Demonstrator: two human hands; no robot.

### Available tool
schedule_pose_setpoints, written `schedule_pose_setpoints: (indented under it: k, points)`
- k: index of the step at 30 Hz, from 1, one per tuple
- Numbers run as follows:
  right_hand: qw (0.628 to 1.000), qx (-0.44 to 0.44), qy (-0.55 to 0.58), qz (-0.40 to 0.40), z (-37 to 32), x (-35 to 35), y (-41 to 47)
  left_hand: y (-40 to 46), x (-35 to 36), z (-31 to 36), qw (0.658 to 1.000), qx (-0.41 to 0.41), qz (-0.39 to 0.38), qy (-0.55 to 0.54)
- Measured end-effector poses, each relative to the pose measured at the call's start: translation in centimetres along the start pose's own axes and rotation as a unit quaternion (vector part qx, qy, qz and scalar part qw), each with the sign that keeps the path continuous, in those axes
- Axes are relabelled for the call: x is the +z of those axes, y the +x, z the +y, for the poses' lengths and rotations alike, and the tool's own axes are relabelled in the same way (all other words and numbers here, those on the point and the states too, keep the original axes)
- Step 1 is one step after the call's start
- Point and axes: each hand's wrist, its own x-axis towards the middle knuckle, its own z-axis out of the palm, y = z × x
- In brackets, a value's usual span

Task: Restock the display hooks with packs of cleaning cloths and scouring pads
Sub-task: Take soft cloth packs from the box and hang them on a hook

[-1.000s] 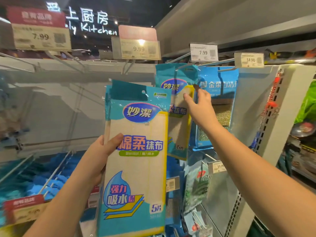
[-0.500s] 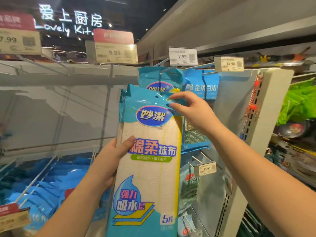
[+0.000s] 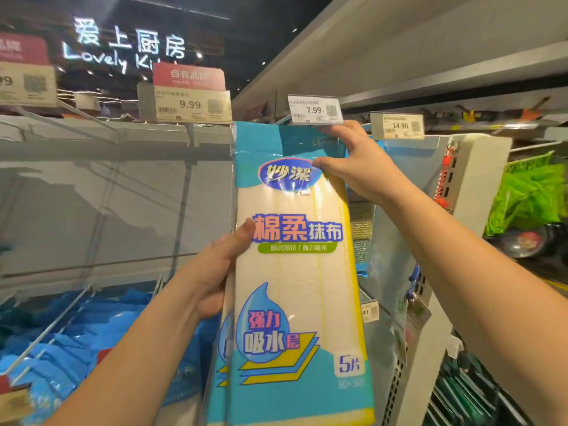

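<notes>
While we look up through the head cam, our left hand (image 3: 215,272) grips the pack of cleaning cloths (image 3: 295,272) at its left edge, about mid-height, thumb lying across the front and the other fingers curled behind it. Pack is upright, held in front of the hook rack. Our right hand (image 3: 359,167) pinches the pack's top right corner: thumb on the front beside the blue logo, fingers reaching up behind the header, right under the 7.99 price tag (image 3: 315,109). Can't tell whether the hang hole is on the hook; the header and hand hide it. Behind the pack, another blue pack (image 3: 405,149) hangs under the 14.90 tag (image 3: 397,126), touching or not we can't say. Left of us a 9.99 tag (image 3: 187,104) sits on a bare hook row, with blue packs (image 3: 61,342) lower left.
</notes>
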Motion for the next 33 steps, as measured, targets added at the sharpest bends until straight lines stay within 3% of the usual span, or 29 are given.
schedule_pose_setpoints:
  k: [15, 19, 27, 33]
  points:
    - [0.998, 0.043, 0.051, 0.004, -0.2, -2.0, 1.4, -0.6, 1.8, -0.1, 0.999, 0.006, 0.05, 0.014]
    - [0.998, 0.054, -0.016, -0.005, -0.1, -2.0, 2.0, -0.5, 2.2, 0.1, 0.998, -0.012, 0.055, 0.011]
    - [0.995, 0.083, -0.045, -0.042, 0.4, -0.9, 2.6, 0.1, 2.1, 0.2, 0.998, -0.004, 0.064, -0.008]
    - [0.976, 0.189, 0.103, 0.028, 1.6, 2.0, -2.8, 1.2, 1.2, 0.2, 0.995, 0.021, 0.095, 0.005]
